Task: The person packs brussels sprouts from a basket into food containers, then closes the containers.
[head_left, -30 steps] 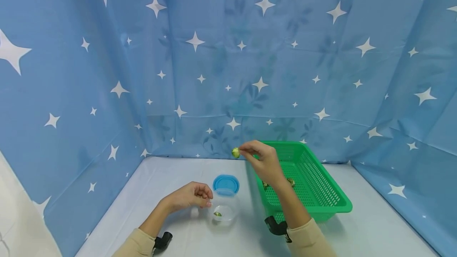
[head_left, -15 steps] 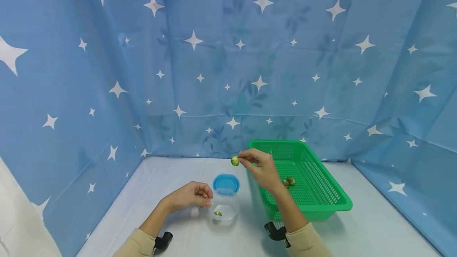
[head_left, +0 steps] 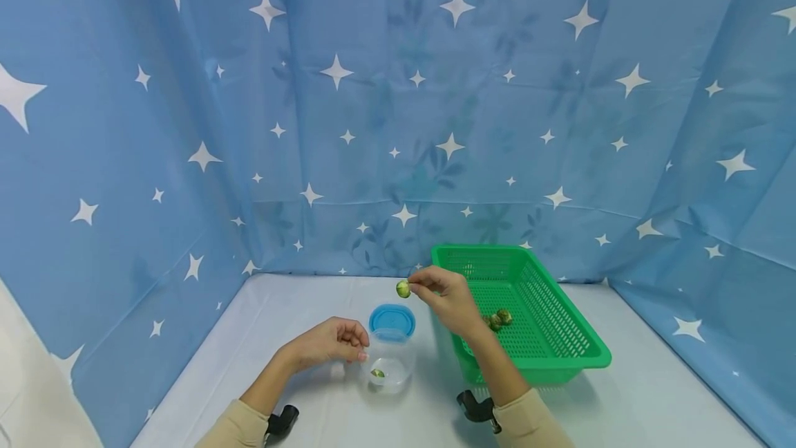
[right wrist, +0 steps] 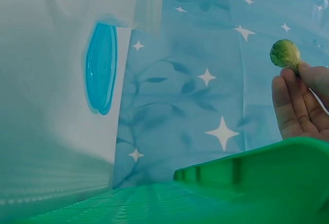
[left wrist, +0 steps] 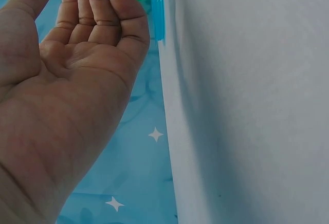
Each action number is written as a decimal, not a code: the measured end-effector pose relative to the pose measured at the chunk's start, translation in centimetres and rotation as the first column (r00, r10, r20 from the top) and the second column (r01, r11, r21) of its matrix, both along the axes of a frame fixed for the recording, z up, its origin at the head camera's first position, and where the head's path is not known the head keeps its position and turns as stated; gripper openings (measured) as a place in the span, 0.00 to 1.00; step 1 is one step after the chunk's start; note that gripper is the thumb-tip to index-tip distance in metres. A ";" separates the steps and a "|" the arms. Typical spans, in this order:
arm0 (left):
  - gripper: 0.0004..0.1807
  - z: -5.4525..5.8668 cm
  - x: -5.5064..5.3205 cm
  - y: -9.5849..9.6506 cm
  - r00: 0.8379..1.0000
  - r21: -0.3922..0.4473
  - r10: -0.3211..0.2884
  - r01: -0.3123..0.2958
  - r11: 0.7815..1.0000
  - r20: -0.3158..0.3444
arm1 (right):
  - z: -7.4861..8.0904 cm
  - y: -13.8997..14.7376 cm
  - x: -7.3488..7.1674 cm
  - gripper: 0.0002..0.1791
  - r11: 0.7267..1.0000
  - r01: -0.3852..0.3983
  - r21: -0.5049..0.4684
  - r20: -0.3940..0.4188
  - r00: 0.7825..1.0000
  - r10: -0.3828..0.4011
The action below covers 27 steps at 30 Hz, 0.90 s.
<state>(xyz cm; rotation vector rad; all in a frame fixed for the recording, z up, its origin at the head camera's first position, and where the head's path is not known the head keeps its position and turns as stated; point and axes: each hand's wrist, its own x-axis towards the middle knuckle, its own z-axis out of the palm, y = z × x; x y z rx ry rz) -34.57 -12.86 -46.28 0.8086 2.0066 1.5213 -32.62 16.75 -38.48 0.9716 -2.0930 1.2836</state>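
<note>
My right hand (head_left: 450, 301) pinches a small green Brussels sprout (head_left: 403, 288) between thumb and fingertips, raised over the table left of the green basket. The right wrist view shows this sprout (right wrist: 285, 54) at the fingertips (right wrist: 290, 77). My left hand (head_left: 326, 348) has its fingers curled, and its thumb and forefinger pinch the left rim of a clear plastic container (head_left: 398, 368). Another green piece, apparently a sprout (head_left: 377, 372), lies inside the container. Fingertips of the left hand (left wrist: 77, 64) run out of the left wrist view, so their contact is hidden there.
A green perforated basket (head_left: 562, 316) stands at the right, with several sprouts (head_left: 499, 319) on its floor, partly behind the right forearm. Just behind the container lies a blue lid (head_left: 392, 321). A blue star-patterned curtain (head_left: 373, 123) surrounds the white table (head_left: 311, 292).
My right hand has come down and slightly left with its sprout, and more sprouts in the basket show behind the arm. The left hand stays at the container.
</note>
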 end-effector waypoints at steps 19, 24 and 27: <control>0.25 0.0 0.1 0.0 1.000 0.009 0.009 -0.009 1.000 0.011 | -0.4 -0.3 0.1 0.06 0.994 -0.043 0.100 0.156 0.987 0.028; 0.24 0.0 0.1 0.0 1.000 0.007 0.006 -0.006 1.000 0.005 | -0.5 -0.3 0.1 0.06 0.985 -0.083 0.153 0.184 0.981 0.054; 0.25 0.0 0.1 0.0 1.000 0.005 0.005 -0.006 1.000 0.006 | -0.5 -0.3 0.2 0.06 0.976 -0.098 0.193 0.191 0.980 0.061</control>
